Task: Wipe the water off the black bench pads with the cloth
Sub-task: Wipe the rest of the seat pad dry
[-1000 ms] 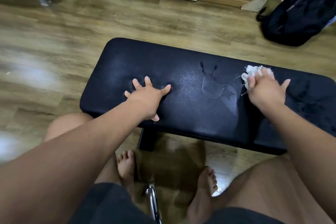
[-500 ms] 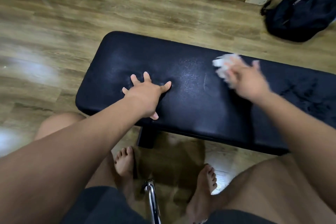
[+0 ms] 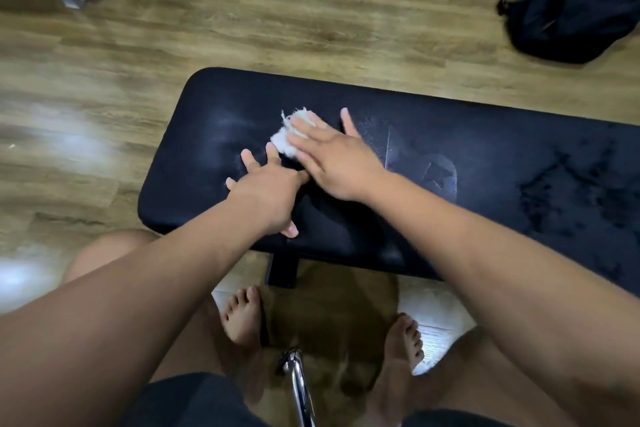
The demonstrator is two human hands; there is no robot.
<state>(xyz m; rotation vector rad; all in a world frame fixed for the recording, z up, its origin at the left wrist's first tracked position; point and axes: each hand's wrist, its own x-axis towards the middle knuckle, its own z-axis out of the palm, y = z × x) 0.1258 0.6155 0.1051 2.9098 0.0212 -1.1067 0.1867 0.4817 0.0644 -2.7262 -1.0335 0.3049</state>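
– White cloth (image 3: 285,140), bunched and frayed, lies under the right hand (image 3: 332,163), fingers stretched flat and pressing it to the black bench pad (image 3: 485,149), left of centre. And the other hand?
– Left hand (image 3: 266,194) rests just beside it, fingers splayed on the pad, holding nothing, bracing.
– How does the cloth handle?
– Soft and light, probably damp; it likely crumples and slides easily on the smooth vinyl. Best held from above, the wad gathered under palm and fingers so no loose threads trail.
– What is left?
– Wet patches (image 3: 561,191) darken the pad's right end, and a thin film (image 3: 433,173) shines beside the right wrist; the job looks partway done. Beyond, a dark backpack (image 3: 575,0) sits on the wood-look floor (image 3: 242,28).
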